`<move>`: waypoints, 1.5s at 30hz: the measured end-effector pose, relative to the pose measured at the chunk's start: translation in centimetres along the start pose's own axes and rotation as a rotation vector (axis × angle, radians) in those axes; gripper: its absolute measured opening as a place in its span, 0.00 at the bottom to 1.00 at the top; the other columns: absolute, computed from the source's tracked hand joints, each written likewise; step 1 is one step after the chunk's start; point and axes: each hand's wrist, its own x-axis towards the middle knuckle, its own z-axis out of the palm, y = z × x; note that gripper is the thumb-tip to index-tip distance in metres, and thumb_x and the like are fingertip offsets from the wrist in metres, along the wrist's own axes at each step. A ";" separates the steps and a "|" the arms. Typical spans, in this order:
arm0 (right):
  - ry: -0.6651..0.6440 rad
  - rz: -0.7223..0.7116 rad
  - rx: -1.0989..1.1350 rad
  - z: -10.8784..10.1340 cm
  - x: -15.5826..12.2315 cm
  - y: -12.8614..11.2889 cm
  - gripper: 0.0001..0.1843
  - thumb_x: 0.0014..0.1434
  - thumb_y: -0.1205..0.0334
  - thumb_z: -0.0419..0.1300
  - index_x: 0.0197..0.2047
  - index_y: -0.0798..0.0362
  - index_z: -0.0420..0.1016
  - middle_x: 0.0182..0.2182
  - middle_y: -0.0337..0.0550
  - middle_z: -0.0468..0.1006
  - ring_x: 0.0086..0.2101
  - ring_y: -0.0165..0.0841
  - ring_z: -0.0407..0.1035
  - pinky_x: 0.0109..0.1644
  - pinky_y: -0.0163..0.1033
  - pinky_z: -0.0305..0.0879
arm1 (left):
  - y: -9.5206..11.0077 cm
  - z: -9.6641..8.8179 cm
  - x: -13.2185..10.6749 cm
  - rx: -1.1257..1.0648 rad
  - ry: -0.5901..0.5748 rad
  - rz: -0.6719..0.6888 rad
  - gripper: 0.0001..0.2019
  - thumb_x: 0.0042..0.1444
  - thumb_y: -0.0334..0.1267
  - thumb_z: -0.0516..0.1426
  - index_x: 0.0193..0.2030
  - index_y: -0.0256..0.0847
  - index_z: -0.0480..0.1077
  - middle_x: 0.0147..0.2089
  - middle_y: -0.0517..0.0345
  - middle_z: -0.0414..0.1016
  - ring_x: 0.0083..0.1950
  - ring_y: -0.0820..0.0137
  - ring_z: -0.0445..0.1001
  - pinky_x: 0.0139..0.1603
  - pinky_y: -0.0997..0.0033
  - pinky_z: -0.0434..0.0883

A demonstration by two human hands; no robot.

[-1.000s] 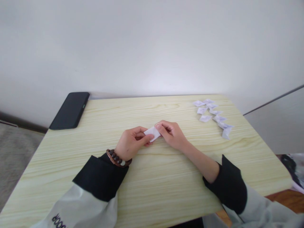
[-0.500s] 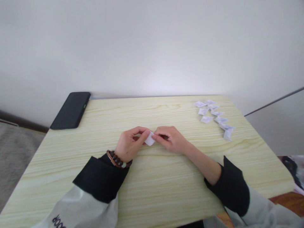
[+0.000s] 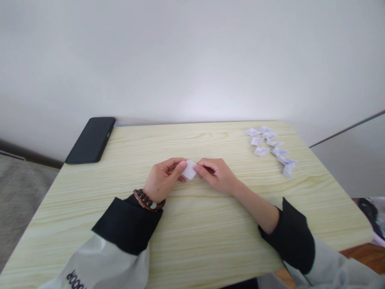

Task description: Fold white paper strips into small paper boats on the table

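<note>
A small folded piece of white paper [image 3: 189, 170] is held up between my two hands over the middle of the table. My left hand [image 3: 167, 175] pinches its left side, thumb on the near face and fingers behind. On the right edge, my right hand [image 3: 214, 173] grips it between thumb and curled forefinger. The paper looks like a diamond with its flat face towards me. To the right, several small folded paper boats [image 3: 261, 151] lie in a loose cluster on the table.
The pale wood-grain table [image 3: 210, 233] stands against a white wall [image 3: 192, 60]. At its far left corner lies a black phone or tablet [image 3: 90, 140], partly along the edge. Patterned cloth [image 3: 371, 216] shows beyond the right edge.
The folded paper is turned slightly and more of its face shows. My left hand has shifted a little left, and both thumbs sit nearer the paper's edges.
</note>
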 end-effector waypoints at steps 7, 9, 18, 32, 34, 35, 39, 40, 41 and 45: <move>0.055 -0.019 -0.022 -0.1 0.1 -0.1 0.18 0.63 0.61 0.51 0.22 0.55 0.62 0.19 0.34 0.63 0.22 0.24 0.57 0.28 0.31 0.52 | 0.5 0.0 -0.2 0.049 -0.020 -0.040 0.16 0.51 0.48 0.58 0.29 0.35 0.75 0.23 0.56 0.77 0.24 0.71 0.75 0.29 0.74 0.75; 0.053 -0.003 0.005 -0.1 0.2 -0.2 0.17 0.63 0.60 0.50 0.23 0.55 0.63 0.20 0.35 0.64 0.23 0.24 0.58 0.28 0.31 0.52 | 0.6 0.1 -0.3 0.045 -0.011 -0.050 0.16 0.52 0.49 0.58 0.29 0.35 0.75 0.23 0.55 0.78 0.25 0.70 0.75 0.30 0.73 0.76; 0.002 -0.004 -0.059 0.1 -0.1 0.2 0.16 0.64 0.58 0.50 0.27 0.55 0.69 0.22 0.37 0.70 0.23 0.25 0.61 0.29 0.31 0.54 | 0.3 -0.2 0.0 0.064 -0.119 -0.056 0.19 0.44 0.50 0.64 0.35 0.35 0.73 0.29 0.55 0.78 0.28 0.71 0.75 0.31 0.72 0.74; -0.018 -0.076 -0.428 0.1 -0.1 0.7 0.16 0.64 0.57 0.50 0.27 0.54 0.67 0.24 0.38 0.69 0.27 0.28 0.60 0.35 0.36 0.53 | -1.2 -1.7 0.3 0.551 -0.101 0.388 0.23 0.47 0.47 0.64 0.49 0.41 0.70 0.45 0.53 0.77 0.46 0.64 0.74 0.50 0.61 0.70; -0.013 -0.084 -0.465 0.0 -0.2 0.8 0.16 0.63 0.54 0.53 0.28 0.54 0.68 0.27 0.41 0.70 0.30 0.31 0.62 0.37 0.37 0.55 | -1.5 -2.2 0.6 0.714 -0.138 0.527 0.16 0.50 0.44 0.62 0.45 0.41 0.73 0.43 0.53 0.77 0.46 0.63 0.73 0.50 0.60 0.68; -0.004 -0.078 -0.463 -0.1 -0.2 0.9 0.15 0.62 0.52 0.54 0.29 0.55 0.69 0.29 0.42 0.71 0.32 0.31 0.63 0.38 0.37 0.56 | -1.6 -2.3 0.8 0.758 -0.135 0.585 0.13 0.52 0.44 0.61 0.43 0.41 0.74 0.43 0.53 0.77 0.46 0.63 0.72 0.49 0.61 0.68; -0.012 -0.088 -0.343 -0.7 -0.3 1.2 0.13 0.59 0.53 0.58 0.39 0.54 0.72 0.37 0.44 0.71 0.38 0.33 0.66 0.43 0.38 0.62 | -2.0 -2.4 0.9 0.883 -0.139 0.720 0.10 0.58 0.44 0.56 0.41 0.44 0.76 0.42 0.53 0.77 0.44 0.64 0.71 0.45 0.62 0.68; -0.047 -0.124 -0.302 -0.9 -0.2 1.4 0.12 0.59 0.54 0.58 0.41 0.53 0.73 0.38 0.44 0.72 0.40 0.33 0.67 0.45 0.38 0.63 | -1.9 -2.3 0.8 0.908 -0.139 0.737 0.10 0.59 0.43 0.56 0.41 0.44 0.76 0.41 0.53 0.77 0.44 0.65 0.71 0.45 0.62 0.68; -0.084 -0.155 -0.271 -1.1 -0.2 1.5 0.11 0.60 0.56 0.58 0.42 0.52 0.74 0.39 0.44 0.72 0.41 0.33 0.67 0.46 0.38 0.63 | -1.9 -2.3 0.8 0.929 -0.136 0.753 0.11 0.59 0.43 0.55 0.41 0.44 0.76 0.41 0.53 0.77 0.43 0.65 0.71 0.44 0.63 0.68; -0.100 -0.178 -0.217 -1.4 -0.2 2.0 0.11 0.59 0.57 0.59 0.44 0.50 0.76 0.40 0.44 0.73 0.41 0.32 0.68 0.46 0.39 0.65 | -1.5 -2.0 0.5 0.983 -0.104 0.831 0.10 0.60 0.40 0.54 0.40 0.43 0.76 0.38 0.54 0.77 0.41 0.68 0.72 0.41 0.67 0.70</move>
